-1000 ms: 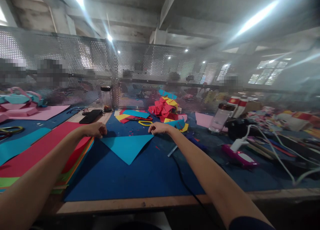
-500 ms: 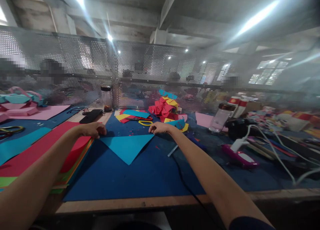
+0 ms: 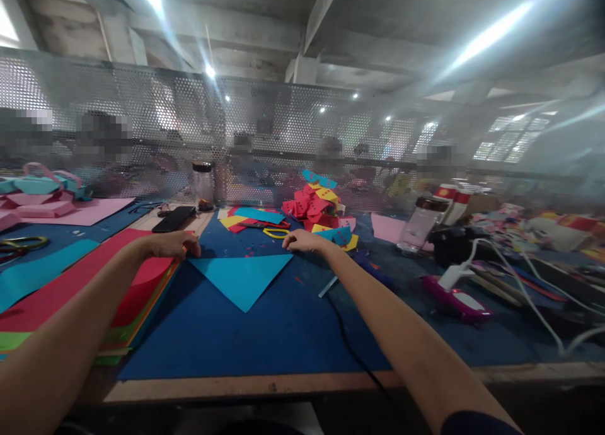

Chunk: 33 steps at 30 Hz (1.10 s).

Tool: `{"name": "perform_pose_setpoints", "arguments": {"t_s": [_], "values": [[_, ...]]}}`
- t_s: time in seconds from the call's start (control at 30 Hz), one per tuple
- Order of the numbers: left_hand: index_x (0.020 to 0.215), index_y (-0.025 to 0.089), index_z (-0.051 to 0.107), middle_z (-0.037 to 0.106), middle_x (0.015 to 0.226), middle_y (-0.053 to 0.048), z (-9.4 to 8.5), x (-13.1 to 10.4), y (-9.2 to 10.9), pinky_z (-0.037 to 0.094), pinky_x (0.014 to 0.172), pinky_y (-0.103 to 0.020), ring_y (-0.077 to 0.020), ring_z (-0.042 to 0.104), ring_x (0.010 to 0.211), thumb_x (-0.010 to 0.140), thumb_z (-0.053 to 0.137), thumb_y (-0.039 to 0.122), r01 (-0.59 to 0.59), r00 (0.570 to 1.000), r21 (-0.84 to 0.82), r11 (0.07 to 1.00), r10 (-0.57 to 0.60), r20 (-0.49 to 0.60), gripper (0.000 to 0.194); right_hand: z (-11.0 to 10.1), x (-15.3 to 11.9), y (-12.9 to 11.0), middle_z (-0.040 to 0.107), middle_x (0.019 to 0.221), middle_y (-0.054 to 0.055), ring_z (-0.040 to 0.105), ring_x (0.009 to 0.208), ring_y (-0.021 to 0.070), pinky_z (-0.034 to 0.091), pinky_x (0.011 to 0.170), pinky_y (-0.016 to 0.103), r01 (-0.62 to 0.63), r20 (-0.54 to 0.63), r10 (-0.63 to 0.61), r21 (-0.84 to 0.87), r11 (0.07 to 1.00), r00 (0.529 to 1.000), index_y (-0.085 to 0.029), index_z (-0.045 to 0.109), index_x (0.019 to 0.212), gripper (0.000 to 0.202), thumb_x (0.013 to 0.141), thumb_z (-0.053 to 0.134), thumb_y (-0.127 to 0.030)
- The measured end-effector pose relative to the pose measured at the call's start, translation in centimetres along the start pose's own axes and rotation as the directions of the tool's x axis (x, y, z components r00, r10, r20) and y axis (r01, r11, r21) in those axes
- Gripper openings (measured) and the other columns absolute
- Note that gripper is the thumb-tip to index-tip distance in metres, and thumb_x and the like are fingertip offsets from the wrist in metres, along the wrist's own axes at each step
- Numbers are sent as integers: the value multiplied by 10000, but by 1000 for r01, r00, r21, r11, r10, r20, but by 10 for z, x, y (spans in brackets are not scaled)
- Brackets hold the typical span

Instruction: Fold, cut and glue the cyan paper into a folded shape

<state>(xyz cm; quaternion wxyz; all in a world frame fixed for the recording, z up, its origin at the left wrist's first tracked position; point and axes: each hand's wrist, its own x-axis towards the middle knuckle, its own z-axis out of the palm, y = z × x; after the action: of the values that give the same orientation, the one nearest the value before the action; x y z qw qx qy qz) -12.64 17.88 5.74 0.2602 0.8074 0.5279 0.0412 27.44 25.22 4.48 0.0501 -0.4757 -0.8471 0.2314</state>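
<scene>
Hardly anything's moved: L hand (image 3: 178, 244) & R hand (image 3: 303, 241) part-curled at far corners, blue triangular paper sheet (image 3: 244, 278); can't tell if gripping.

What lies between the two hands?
The blue triangle, long edge running from by the left hand to by the right hand, opposite corner toward the wearer. Seen in the head view.

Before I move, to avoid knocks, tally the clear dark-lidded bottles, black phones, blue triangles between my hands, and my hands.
Bottles: 2, left bottle and right bottle
Phone: 1
Blue triangle: 1
Hands: 2, left hand and right hand
Total: 6
</scene>
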Motion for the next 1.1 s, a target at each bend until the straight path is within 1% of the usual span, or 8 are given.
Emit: {"name": "perform_pose_setpoints", "arguments": {"t_s": [0.1, 0.17, 0.27, 0.37, 0.53, 0.73, 0.87, 1.1], "values": [[946, 210, 735, 757, 1044, -59, -1, -3, 4, 531, 830, -312, -282, 681, 1015, 534, 544, 239, 5, 1000, 4, 1000, -5, 7, 455, 4, -3, -17, 727, 1054, 75, 681, 945, 201, 538, 836, 329, 7, -146, -7, 1, 1000, 989, -135, 708, 1047, 159, 956, 627, -237], [968, 209, 738, 754, 1071, -66, 0, -4, 7, 529, 836, -308, -283, 679, 1032, 560, 589, 263, 13, 1000, 11, 1000, -13, 6, 438, 8, -4, -29, 751, 1027, 67, 683, 956, 200, 498, 820, 279, 22, -224, -21, 1, 1000, 974, -153, 731, 1009, 162, 933, 589, -171], [968, 201, 735, 745, 1072, -80, 1, -3, 10, 527, 822, -306, -279, 680, 1019, 561, 630, 270, 32, 999, 29, 999, -32, -11, 427, 16, -4, -43, 768, 959, 35, 687, 892, 174, 464, 757, 250, 43, -271, -40, 5, 999, 962, -186, 732, 994, 209, 931, 535, -157], [920, 205, 737, 745, 1025, -74, 3, -2, 9, 523, 795, -308, -268, 688, 961, 559, 641, 265, 50, 998, 49, 998, -49, -25, 378, 24, -3, -49, 768, 906, 12, 681, 848, 160, 442, 720, 241, 55, -286, -50, 8, 998, 957, -205, 722, 983, 212, 930, 520, -163], [847, 215, 736, 744, 932, -46, 3, -1, 8, 513, 797, -315, -254, 687, 903, 587, 652, 302, 62, 998, 64, 996, -61, -20, 287, 32, -2, -48, 755, 887, 13, 669, 833, 148, 433, 736, 236, 94, -289, -91, -4, 996, 953, -196, 704, 996, 228, 951, 484, -155], [957, 204, 731, 737, 1043, -62, 0, -5, 10, 522, 782, -291, -264, 673, 982, 541, 663, 266, 41, 999, 26, 999, -41, 17, 426, 38, -1, -51, 732, 1009, 52, 642, 927, 162, 426, 799, 250, 201, -241, -210, -63, 978, 947, -166, 710, 981, 145, 929, 575, -153], [885, 204, 719, 745, 931, -54, 1, -6, 12, 523, 750, -301, -255, 684, 878, 598, 654, 330, 19, 999, -11, 1000, -19, 29, 320, 42, 0, -51, 720, 997, 59, 638, 915, 174, 431, 785, 261, 233, -210, -248, -92, 968, 946, -157, 711, 993, 124, 922, 619, -198], [905, 211, 709, 735, 976, -48, 0, -7, 29, 488, 817, -284, -236, 653, 930, 707, 679, 458, -61, 998, -92, 994, 58, -35, 319, 43, 1, -50, 719, 994, 54, 641, 910, 168, 432, 771, 251, 231, -205, -248, -105, 967, 947, -160, 714, 988, 135, 930, 616, -230]]}}
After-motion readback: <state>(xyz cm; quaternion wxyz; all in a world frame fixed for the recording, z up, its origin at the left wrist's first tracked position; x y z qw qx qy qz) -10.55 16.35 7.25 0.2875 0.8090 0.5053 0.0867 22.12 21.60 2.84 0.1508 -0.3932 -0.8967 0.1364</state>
